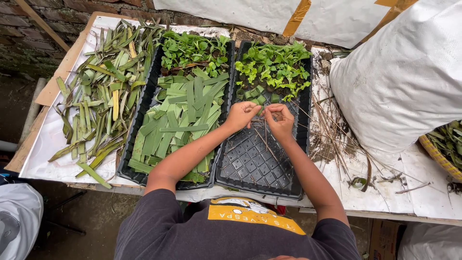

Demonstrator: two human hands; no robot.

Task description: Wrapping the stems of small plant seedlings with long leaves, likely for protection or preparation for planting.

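My left hand (241, 115) and my right hand (280, 118) meet over the right black tray (260, 166). Together they pinch a small green leaf strip (260, 111) and thin sticks that hang down from the fingers. The far end of this tray holds several small leaf cups with green seedlings (274, 70). The near part of this tray shows bare black grid cells with a few loose sticks. The left black tray (143, 103) holds cut green leaf strips (185, 115) and more seedlings (195, 50) at its far end.
A heap of leaf scraps (103, 91) lies on the white sheet at the left. Dry sticks and soil (332, 135) are scattered right of the trays. A large white sack (404, 77) stands at the right, with a woven basket (440, 156) beside it.
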